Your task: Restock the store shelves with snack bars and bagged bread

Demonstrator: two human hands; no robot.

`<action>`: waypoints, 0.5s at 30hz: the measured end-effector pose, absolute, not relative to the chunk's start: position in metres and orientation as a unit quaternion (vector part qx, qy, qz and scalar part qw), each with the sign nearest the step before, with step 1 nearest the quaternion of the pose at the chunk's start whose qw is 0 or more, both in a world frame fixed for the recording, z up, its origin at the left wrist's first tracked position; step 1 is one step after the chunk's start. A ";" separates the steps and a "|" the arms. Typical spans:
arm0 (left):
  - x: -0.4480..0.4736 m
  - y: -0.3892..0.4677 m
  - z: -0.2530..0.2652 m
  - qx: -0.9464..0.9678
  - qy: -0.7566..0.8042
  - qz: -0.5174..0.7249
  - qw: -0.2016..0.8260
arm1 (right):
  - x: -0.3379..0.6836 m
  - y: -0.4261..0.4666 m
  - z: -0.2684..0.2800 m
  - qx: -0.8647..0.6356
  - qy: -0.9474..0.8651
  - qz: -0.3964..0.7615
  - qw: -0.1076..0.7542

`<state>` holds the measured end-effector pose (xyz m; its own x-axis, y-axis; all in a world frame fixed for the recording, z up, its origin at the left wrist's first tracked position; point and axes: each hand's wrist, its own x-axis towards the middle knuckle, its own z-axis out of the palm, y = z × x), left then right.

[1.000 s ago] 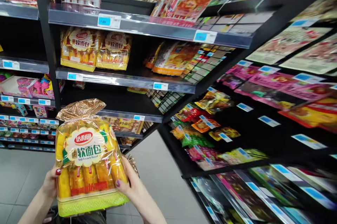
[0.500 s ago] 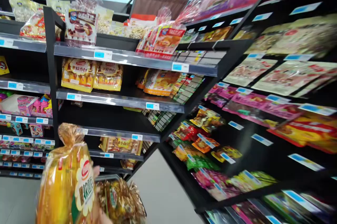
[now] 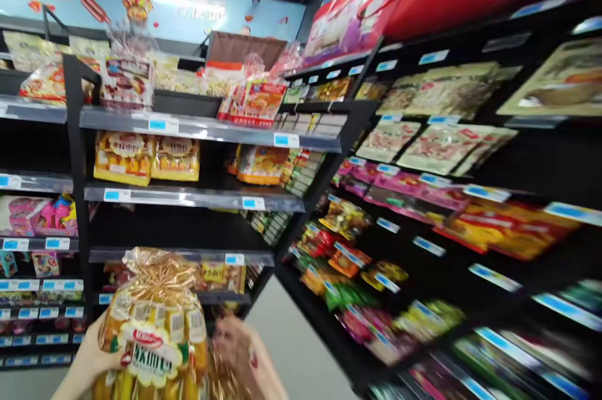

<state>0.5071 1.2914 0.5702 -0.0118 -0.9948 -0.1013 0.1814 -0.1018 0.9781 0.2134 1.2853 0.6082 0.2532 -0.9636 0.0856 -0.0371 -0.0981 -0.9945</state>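
A see-through bag of small packaged breads (image 3: 155,350), with a gathered gold top and a flower-shaped label, stands upright in front of me at the lower left. My left hand (image 3: 101,350) grips its left side, thumb across the front. Just right of the bag is my right hand (image 3: 242,350), its fingers smeared by motion, so whether they hold anything is unclear. Below that hand shows gold crinkled wrapping (image 3: 220,381), mostly hidden behind the bag and the hand.
Ahead, shelves (image 3: 188,196) carry yellow bread bags (image 3: 123,158), an orange-packed bag (image 3: 261,165) and red-labelled packs (image 3: 258,99). Along the right runs a black rack (image 3: 404,249) of snack bags. A grey panel (image 3: 291,331) stands at its base.
The bread bag has swung rightward and now faces me squarely. My left hand has come into view on its left side, my right hand beside it. The basket seen before is now hidden.
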 end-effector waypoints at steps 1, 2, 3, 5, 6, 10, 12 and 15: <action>0.505 1.290 0.578 0.515 -0.519 -0.502 0.463 | 0.209 1.287 0.624 -0.623 0.453 -0.465 0.437; 0.503 1.287 0.585 0.556 -0.602 -0.419 0.392 | 0.205 1.286 0.638 -0.669 0.487 -0.441 0.349; 0.499 1.283 0.590 0.564 -0.625 -0.406 0.355 | 0.203 1.281 0.650 -0.716 0.508 -0.387 0.282; 0.488 1.272 0.592 0.560 -0.654 -0.411 0.300 | 0.201 1.264 0.657 -0.778 0.513 -0.255 0.258; 0.482 1.266 0.590 0.555 -0.661 -0.419 0.282 | 0.199 1.256 0.654 -0.787 0.513 -0.196 0.281; 0.451 1.247 0.571 0.523 -0.688 -0.441 0.243 | 0.184 1.244 0.613 -0.759 0.539 -0.150 0.333; 0.434 1.239 0.557 0.500 -0.696 -0.457 0.238 | 0.170 1.250 0.591 -0.737 0.569 -0.185 0.315; 0.410 1.229 0.532 0.476 -0.700 -0.482 0.226 | 0.151 1.261 0.558 -0.687 0.629 -0.228 0.284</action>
